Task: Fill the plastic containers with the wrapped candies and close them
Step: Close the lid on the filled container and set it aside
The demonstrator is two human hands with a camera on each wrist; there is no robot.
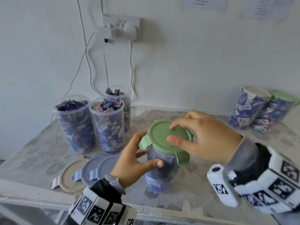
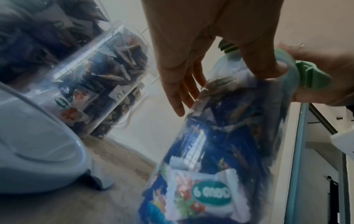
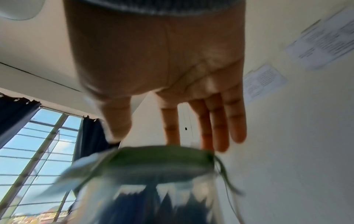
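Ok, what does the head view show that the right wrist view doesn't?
Only the head view shows the three open containers heaped with candies, the loose lids lying on the table, the two closed containers at the far right, and the left hand gripping the container. Only the right wrist view shows a window. Both show the right hand pressing the green lid.

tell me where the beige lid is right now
Head view: the beige lid lies flat at the table's front left, partly under two blue lids.
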